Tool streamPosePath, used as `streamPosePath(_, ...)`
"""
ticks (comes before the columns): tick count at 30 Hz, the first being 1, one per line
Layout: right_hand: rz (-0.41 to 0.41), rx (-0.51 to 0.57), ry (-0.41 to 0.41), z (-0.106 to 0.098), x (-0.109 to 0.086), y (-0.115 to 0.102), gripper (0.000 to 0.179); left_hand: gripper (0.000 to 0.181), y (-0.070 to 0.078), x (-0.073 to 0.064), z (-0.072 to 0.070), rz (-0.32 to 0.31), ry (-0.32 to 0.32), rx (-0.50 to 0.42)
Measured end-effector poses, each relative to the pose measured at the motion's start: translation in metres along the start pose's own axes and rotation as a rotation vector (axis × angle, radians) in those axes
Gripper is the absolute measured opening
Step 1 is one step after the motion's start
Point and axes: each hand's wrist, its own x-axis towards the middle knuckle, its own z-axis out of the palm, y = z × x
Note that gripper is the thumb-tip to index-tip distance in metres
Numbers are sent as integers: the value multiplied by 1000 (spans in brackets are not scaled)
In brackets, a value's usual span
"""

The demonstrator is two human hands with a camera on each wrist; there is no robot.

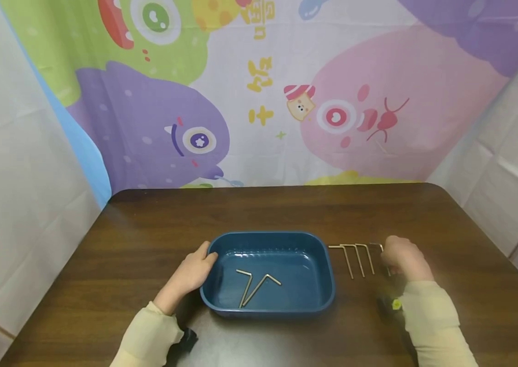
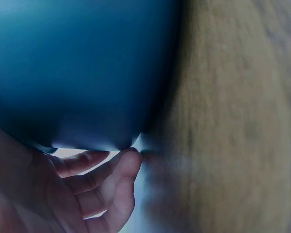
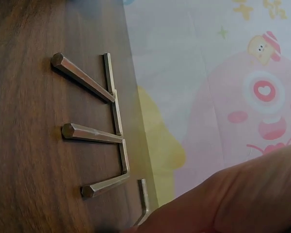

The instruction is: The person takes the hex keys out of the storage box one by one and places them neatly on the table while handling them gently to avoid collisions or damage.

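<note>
Clasped the left end of the blue tray [image 1: 295, 288] in the left grip [image 1: 196, 267], with the thumb over the rim and the bent fingers at the outer wall. Had the tray upright on the brown worktop [image 1: 148, 216], left of the keys in the row. Saw two L-shaped hex keys inside it: a left-hand key [image 1: 246, 291] and a right-hand key [image 1: 256, 289], with bends apart and long ends drawn close together near the front wall.

Reached with the right grip [image 1: 404, 257] to the outermost key [image 3: 144, 194], right of the row, and covered most of its long arm. Could not tell whether pinched or merely covered that key, with the fingertips hidden. Found three more keys side by side between tray and right grip: a first key [image 1: 348, 262] nearest the tray, a second key [image 1: 359, 261] and a third key [image 1: 371, 260], all with short arms pointing left and long arms toward the front edge.

Wore pale sleeves [image 1: 430, 306] on both arms. Faced a cartoon-printed cloth [image 1: 263, 158] behind the worktop, with purple, green and pink characters.
</note>
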Motion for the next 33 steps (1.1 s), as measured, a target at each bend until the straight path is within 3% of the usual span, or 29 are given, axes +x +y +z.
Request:
streamPosePath(12, 27, -17, 1, 4, 2, 1, 15, 26, 0, -1, 1, -9, -8, -12)
streamPosePath(33, 27, 44, 33, -3, -5, -2, 18, 30, 1, -1, -1, -3, -14, -3)
